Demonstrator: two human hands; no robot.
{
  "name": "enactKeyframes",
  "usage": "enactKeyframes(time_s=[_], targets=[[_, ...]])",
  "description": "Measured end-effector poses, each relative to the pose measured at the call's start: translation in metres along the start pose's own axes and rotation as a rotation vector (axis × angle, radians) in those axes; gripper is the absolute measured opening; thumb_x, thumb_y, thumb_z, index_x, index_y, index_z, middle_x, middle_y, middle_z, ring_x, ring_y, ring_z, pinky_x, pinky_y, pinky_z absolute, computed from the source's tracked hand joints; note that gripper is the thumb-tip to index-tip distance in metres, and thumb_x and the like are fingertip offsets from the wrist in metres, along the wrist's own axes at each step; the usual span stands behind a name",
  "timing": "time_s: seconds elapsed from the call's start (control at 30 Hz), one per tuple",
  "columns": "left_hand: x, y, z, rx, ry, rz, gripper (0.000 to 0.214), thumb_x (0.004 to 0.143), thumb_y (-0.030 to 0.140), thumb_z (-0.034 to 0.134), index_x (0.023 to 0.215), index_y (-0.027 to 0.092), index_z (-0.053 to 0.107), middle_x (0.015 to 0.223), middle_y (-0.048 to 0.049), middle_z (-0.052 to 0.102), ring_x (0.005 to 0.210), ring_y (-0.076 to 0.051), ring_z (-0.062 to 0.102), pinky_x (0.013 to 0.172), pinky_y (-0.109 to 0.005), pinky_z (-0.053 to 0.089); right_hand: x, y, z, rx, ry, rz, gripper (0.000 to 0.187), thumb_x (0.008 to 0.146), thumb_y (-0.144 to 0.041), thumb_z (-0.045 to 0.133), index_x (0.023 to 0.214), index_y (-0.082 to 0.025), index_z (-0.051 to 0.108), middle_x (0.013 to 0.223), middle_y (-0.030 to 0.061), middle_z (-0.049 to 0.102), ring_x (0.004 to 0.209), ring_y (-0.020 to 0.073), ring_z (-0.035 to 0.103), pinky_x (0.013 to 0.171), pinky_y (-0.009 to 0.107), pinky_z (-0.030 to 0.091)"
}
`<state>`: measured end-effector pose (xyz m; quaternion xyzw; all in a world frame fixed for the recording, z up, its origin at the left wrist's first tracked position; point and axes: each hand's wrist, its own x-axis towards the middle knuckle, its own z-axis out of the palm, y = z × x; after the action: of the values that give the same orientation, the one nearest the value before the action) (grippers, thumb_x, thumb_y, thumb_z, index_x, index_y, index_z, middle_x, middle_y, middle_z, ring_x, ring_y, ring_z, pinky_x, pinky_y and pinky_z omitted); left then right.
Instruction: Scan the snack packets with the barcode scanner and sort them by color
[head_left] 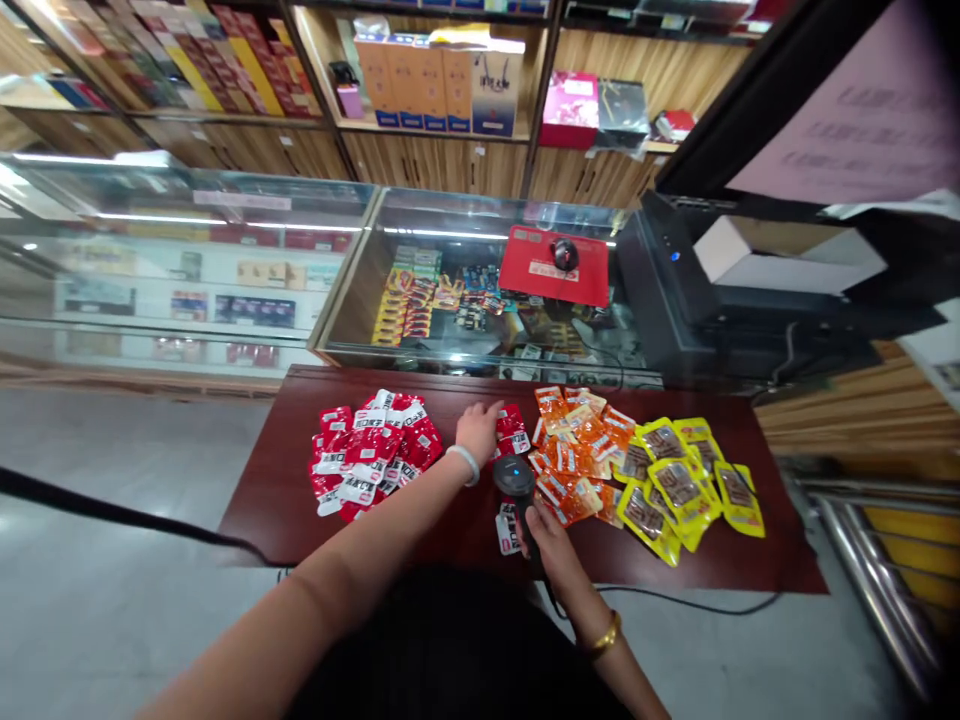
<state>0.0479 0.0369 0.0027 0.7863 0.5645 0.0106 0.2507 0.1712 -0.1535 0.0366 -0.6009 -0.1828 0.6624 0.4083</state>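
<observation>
My right hand (551,540) is wrapped around the handle of a black handheld barcode scanner (515,476); a small blue light shows on its head. Just beyond the scanner, my left hand (477,432) is closed at the left edge of a red-and-white snack packet (513,428), its fingertips partly hidden. Another red-and-white packet (508,530) lies partly under the scanner. To the left is a heap of red-and-white packets (375,450). Orange packets (577,450) are piled right of the scanner, beside yellow-edged clear packets (679,485) with brown contents.
The packets lie on a dark red wooden tabletop (262,480). Behind it stands a glass display case (450,215) with a red mat (536,280) and a black mouse (564,254) on top. Black checkout equipment (667,300) stands at right. The scanner's cable (697,601) trails along the front edge.
</observation>
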Motion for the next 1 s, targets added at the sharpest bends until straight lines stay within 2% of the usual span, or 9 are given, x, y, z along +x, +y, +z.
enactKeyframes(time_s=[0.1, 0.17, 0.23, 0.33, 0.47, 0.53, 0.67, 0.77, 1.0], targets=[[0.019, 0.021, -0.002, 0.141, -0.089, 0.270, 0.044, 0.083, 0.024, 0.056, 0.125, 0.036, 0.057, 0.138, -0.0083, 0.044, 0.121, -0.029, 0.041, 0.096, -0.042, 0.035, -0.006, 0.002, -0.011, 0.056, 0.047, 0.012, 0.062, 0.068, -0.070, 0.065, 0.105, -0.020, 0.058, 0.059, -0.0042, 0.052, 0.045, 0.0101, 0.042, 0.046, 0.024, 0.032], [0.031, 0.028, -0.006, 0.234, -0.151, 0.371, 0.037, 0.079, 0.026, 0.061, 0.116, 0.033, 0.063, 0.139, -0.0093, 0.043, 0.123, -0.031, 0.040, 0.096, -0.045, 0.034, -0.009, 0.001, -0.015, 0.093, 0.070, 0.016, 0.066, 0.066, -0.071, 0.067, 0.106, -0.020, 0.057, 0.059, -0.0046, 0.052, 0.045, 0.0095, 0.042, 0.045, 0.023, 0.031], [0.042, 0.027, -0.010, 0.309, -0.189, 0.402, 0.041, 0.070, 0.029, 0.072, 0.110, 0.025, 0.066, 0.134, -0.0140, 0.048, 0.120, -0.034, 0.042, 0.096, -0.047, 0.034, -0.011, -0.001, -0.017, 0.117, 0.082, 0.010, 0.067, 0.065, -0.071, 0.068, 0.107, -0.020, 0.056, 0.059, -0.0049, 0.052, 0.045, 0.0093, 0.042, 0.045, 0.023, 0.031], [0.050, 0.013, -0.011, 0.332, -0.278, 0.322, 0.054, 0.056, 0.034, 0.081, 0.105, 0.016, 0.066, 0.116, -0.0188, 0.060, 0.112, -0.035, 0.051, 0.094, -0.046, 0.037, -0.011, -0.003, -0.018, 0.124, 0.082, -0.014, 0.062, 0.067, -0.070, 0.067, 0.101, -0.020, 0.058, 0.059, -0.0048, 0.052, 0.045, 0.0092, 0.042, 0.046, 0.023, 0.031], [0.042, -0.018, -0.010, 0.168, -0.371, 0.049, 0.049, 0.063, 0.037, 0.077, 0.104, 0.016, 0.063, 0.098, -0.0167, 0.068, 0.093, -0.030, 0.063, 0.081, -0.037, 0.045, -0.006, -0.004, -0.017, 0.094, 0.047, -0.038, 0.055, 0.069, -0.069, 0.065, 0.094, -0.021, 0.059, 0.058, -0.0047, 0.051, 0.045, 0.0096, 0.042, 0.045, 0.023, 0.032], [0.031, -0.034, -0.009, 0.020, -0.312, -0.052, 0.042, 0.067, 0.035, 0.074, 0.102, 0.017, 0.063, 0.096, -0.0137, 0.069, 0.089, -0.026, 0.065, 0.077, -0.032, 0.045, -0.003, -0.007, -0.013, 0.062, 0.016, -0.037, 0.055, 0.069, -0.070, 0.065, 0.093, -0.021, 0.058, 0.057, -0.0048, 0.051, 0.044, 0.0100, 0.042, 0.045, 0.024, 0.032], [0.004, -0.059, -0.009, -0.342, -0.065, -0.216, 0.029, 0.074, 0.032, 0.068, 0.099, 0.018, 0.060, 0.090, -0.0082, 0.070, 0.082, -0.020, 0.065, 0.075, -0.028, 0.046, 0.003, -0.014, 0.004, -0.022, -0.075, -0.042, 0.052, 0.071, -0.068, 0.064, 0.093, -0.021, 0.059, 0.057, -0.0049, 0.051, 0.044, 0.0104, 0.042, 0.046, 0.025, 0.034], [-0.012, -0.073, -0.008, -0.580, 0.079, -0.324, 0.028, 0.074, 0.032, 0.069, 0.095, 0.018, 0.059, 0.083, -0.0049, 0.069, 0.077, -0.017, 0.064, 0.073, -0.027, 0.046, 0.009, -0.016, 0.020, -0.071, -0.135, -0.017, 0.051, 0.073, -0.066, 0.063, 0.098, -0.021, 0.060, 0.057, -0.0052, 0.052, 0.044, 0.0104, 0.044, 0.046, 0.025, 0.035], [-0.040, -0.103, -0.017, -0.948, 0.255, -0.394, 0.034, 0.068, 0.037, 0.073, 0.089, 0.017, 0.056, 0.070, 0.0015, 0.061, 0.068, -0.013, 0.058, 0.068, -0.026, 0.047, 0.017, -0.023, 0.065, -0.213, -0.280, -0.008, 0.058, 0.078, -0.063, 0.059, 0.115, -0.018, 0.056, 0.055, -0.0068, 0.052, 0.042, 0.0092, 0.043, 0.043, 0.022, 0.033]])
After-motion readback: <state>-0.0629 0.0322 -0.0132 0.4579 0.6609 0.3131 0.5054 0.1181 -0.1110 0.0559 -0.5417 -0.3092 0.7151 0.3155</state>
